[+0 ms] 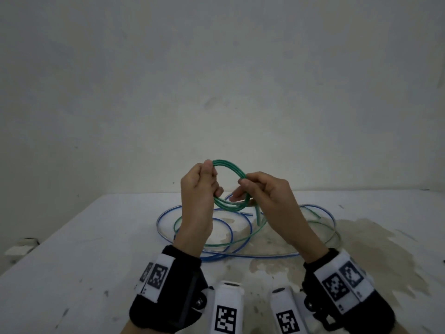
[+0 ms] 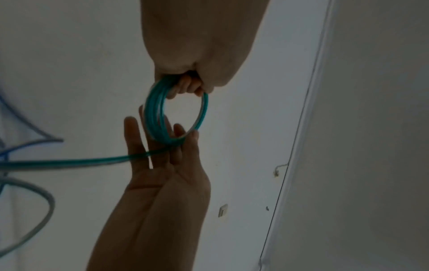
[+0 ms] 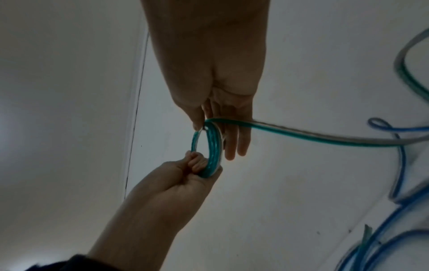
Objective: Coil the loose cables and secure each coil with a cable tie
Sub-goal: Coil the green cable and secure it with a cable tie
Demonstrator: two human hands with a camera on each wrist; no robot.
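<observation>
I hold a small coil of green cable [image 1: 232, 164] above the white table [image 1: 96, 237]. My left hand [image 1: 212, 171] grips the coil's left side with curled fingers [image 2: 185, 86]. My right hand [image 1: 243, 183] pinches its right side between thumb and forefinger, the other fingers [image 3: 232, 146] held straight. In the wrist views the coil [image 2: 154, 113] [image 3: 212, 150] shows several turns, and a loose green tail [image 2: 81, 162] [image 3: 301, 135] runs off it toward the table. The rest of the green cable [image 1: 224, 243] lies below, tangled with a blue cable [image 1: 250, 256]. No cable tie shows in any view.
The table's far edge meets a pale wall [image 1: 216, 80]. A brownish stain [image 1: 361, 237] spreads over the table's right side. A small white object [image 1: 24, 247] sits off the left edge. The blue cable's loops [image 3: 383, 243] lie wide across the middle.
</observation>
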